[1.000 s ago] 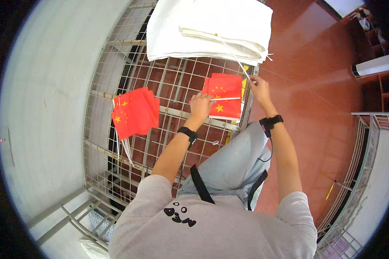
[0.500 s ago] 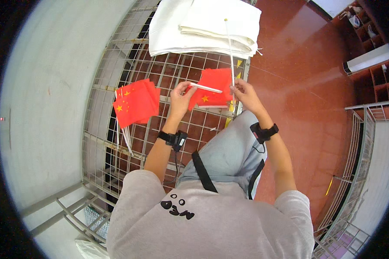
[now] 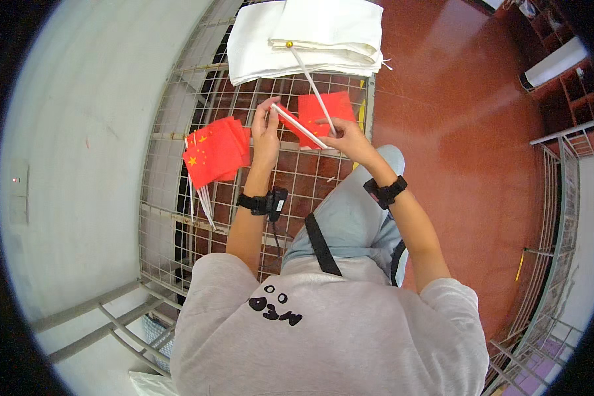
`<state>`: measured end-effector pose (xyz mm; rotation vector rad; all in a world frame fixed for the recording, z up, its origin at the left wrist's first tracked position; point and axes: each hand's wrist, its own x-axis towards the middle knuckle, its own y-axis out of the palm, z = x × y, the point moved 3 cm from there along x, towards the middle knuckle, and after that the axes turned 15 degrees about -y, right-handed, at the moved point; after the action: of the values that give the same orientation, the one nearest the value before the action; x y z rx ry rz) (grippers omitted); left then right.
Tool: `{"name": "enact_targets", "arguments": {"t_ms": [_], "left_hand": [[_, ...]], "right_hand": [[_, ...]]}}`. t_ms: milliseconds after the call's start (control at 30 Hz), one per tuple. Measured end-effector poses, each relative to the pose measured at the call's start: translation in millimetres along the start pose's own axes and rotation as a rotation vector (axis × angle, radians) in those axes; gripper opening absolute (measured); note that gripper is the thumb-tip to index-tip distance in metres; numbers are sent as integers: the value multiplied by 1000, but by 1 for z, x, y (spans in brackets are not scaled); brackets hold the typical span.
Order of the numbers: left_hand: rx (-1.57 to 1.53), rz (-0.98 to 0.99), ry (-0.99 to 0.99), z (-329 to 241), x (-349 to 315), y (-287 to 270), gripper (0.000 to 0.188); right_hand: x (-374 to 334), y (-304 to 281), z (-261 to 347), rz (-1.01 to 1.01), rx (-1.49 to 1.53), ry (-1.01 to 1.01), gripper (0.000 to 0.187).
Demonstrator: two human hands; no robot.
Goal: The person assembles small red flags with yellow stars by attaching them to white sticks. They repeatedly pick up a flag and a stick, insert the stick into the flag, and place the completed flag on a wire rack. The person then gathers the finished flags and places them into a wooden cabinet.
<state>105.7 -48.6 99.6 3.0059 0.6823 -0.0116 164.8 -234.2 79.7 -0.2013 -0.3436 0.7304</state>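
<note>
Near the right edge of the wire-mesh frame, the person holds both hands over the grid. The left hand is closed on the upper end of a red flag, whose white edge slants down toward the right hand. The right hand pinches a white stick low down, its gold-tipped end leaning toward the folded white cloth at the frame's far end; whether those fingers also grip the flag's lower end cannot be told. Just beyond them a stack of red flags lies close to the right edge, and nearer the left edge lies a bundle of flags on white sticks. The likeliest trouble is the stick swinging aside, since it is held near one end and most of its length is unsupported. If the left hand lets the flag slacken, the limp fabric could twist or crumple. A dropped stick, being thin, might slip through the mesh. The stack seems exposed too: a brush from the right forearm could push flags over that edge onto the red floor.
</note>
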Motion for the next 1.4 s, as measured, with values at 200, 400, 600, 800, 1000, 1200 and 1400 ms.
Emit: {"name": "enact_targets", "arguments": {"t_ms": [200,400,600,800,1000,1200,1400], "left_hand": [[-121,-17,-34,-3,-4,4,27],[48,32,-57,21,-4,0,28],[264,-117,-20,5,-18,22,30],[213,-32,-154,27,-15,22,37],[158,-17,-306,28,-18,26,25],[293,-20,-176,40,-16,15,21],[655,39,132,30,-35,29,19]], "right_hand": [[-4,18,33,76,22,-51,21],[-11,27,36,15,184,-33,20],[-12,31,22,-44,12,-56,25],[-13,35,23,-39,-413,-155,25],[-15,42,-9,-81,-157,-145,30],[-17,14,-8,-222,278,18,19],[-18,1,-7,-531,933,45,17]]}}
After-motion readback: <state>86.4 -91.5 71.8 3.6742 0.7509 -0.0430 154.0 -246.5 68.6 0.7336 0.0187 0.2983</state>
